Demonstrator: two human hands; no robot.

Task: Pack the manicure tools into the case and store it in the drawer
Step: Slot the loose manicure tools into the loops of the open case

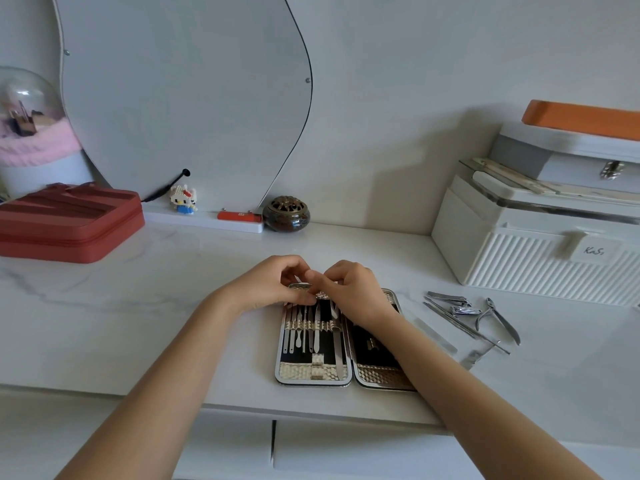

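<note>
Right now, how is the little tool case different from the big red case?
The tool case lies open near the table's front edge, silver-patterned, with tools inside; the red case sits zipped shut at the back left. The red case is bigger and thicker. Both hands are on the tool case; none touch the red case. Both rest on the table.

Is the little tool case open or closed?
Open. The case lies flat with both halves spread on the counter, and tools show in its left half.

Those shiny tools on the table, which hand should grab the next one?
The right hand, probably. The loose tools lie on the table to the right of the open case, on that hand's side. The left hand would have to cross over the case.
</note>
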